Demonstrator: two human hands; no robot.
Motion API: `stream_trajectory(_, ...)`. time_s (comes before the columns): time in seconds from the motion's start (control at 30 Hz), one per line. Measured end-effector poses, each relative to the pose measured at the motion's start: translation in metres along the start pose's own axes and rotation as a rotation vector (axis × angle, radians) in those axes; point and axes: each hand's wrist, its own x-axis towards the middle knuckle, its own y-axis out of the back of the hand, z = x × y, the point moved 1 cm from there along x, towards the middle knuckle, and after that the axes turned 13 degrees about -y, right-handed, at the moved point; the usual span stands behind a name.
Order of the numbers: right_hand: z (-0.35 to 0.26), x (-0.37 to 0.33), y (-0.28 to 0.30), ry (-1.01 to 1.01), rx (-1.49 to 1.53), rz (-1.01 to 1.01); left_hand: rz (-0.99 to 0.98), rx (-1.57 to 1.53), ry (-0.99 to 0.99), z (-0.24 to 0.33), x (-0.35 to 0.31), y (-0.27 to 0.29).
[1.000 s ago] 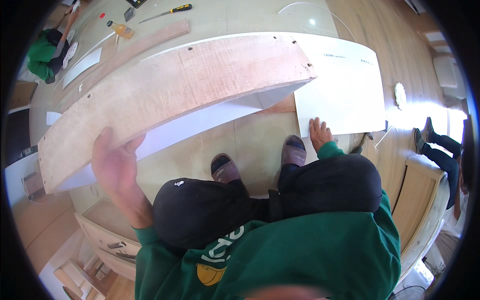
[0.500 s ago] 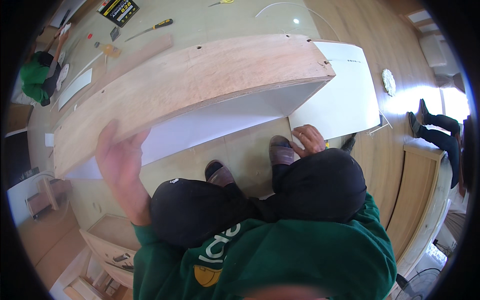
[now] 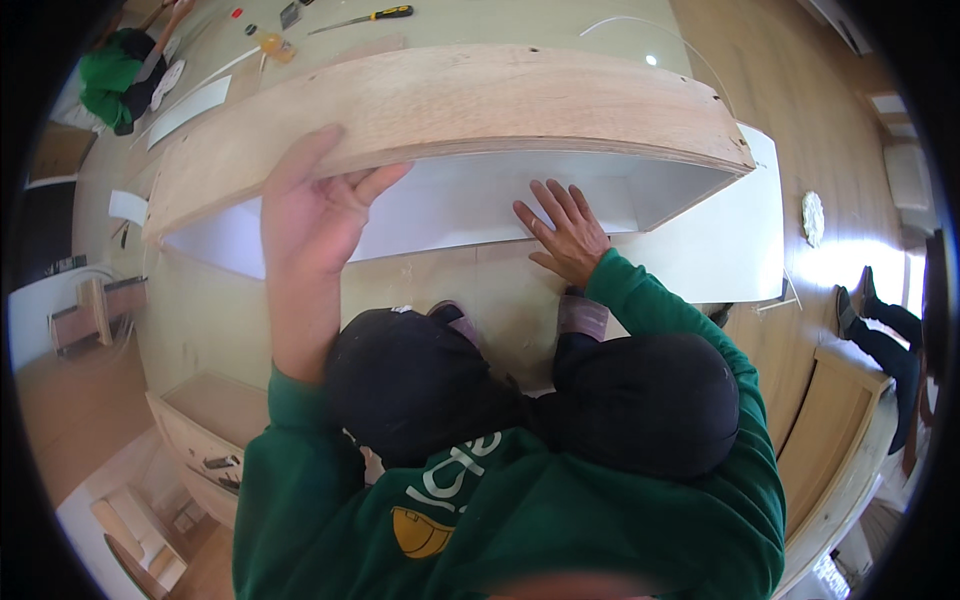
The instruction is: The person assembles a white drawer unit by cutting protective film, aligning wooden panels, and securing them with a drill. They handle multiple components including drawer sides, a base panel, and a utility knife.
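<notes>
A long open wooden box lies across in front of my feet, bare plywood on its top side and white inside. My left hand grips the near edge of the top board, left of the middle, thumb above and fingers curled under. With fingers spread, my right hand reaches to the white inner panel; whether the fingertips touch it I cannot tell. A white sheet lies on the floor at the box's right end, partly behind it.
Beyond the box lie a yellow-and-black-handled tool and a bottle of orange liquid. A person in green crouches far left. Another person's legs extend at right, above a wooden cabinet. A tray-like wooden box stands lower left.
My right hand has moved from beside my right foot up to the box's white inside, fingers now spread. My left hand keeps its grip; the box's near side looks more open to view.
</notes>
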Motion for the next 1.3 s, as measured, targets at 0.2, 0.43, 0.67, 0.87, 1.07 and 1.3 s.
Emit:
stream_trajectory(0.2, 0.003, 0.017, -0.039, 0.032, -0.025, 0.075, 0.035, 0.024, 0.040, -0.006, 0.001, -0.010)
stream_trajectory(0.43, 0.007, 0.005, -0.048, 0.043, -0.052, 0.101, -0.004, 0.054, 0.040, -0.014, -0.001, 0.001)
stream_trajectory(0.67, 0.005, -0.004, -0.055, -0.070, 0.010, 0.000, -0.007, 0.005, 0.181, -0.020, 0.011, 0.015)
stream_trajectory(0.87, 0.008, -0.001, -0.063, -0.106, 0.107, -0.008, 0.029, 0.029, 0.199, -0.019, 0.018, 0.014)
stream_trajectory(1.07, 0.011, 0.001, -0.063, -0.115, 0.053, -0.042, -0.023, 0.002, 0.186, -0.026, 0.023, 0.021)
stream_trajectory(1.3, 0.010, -0.001, -0.087, -0.151, 0.236, -0.011, 0.188, 0.076, 0.173, -0.018, 0.008, 0.015)
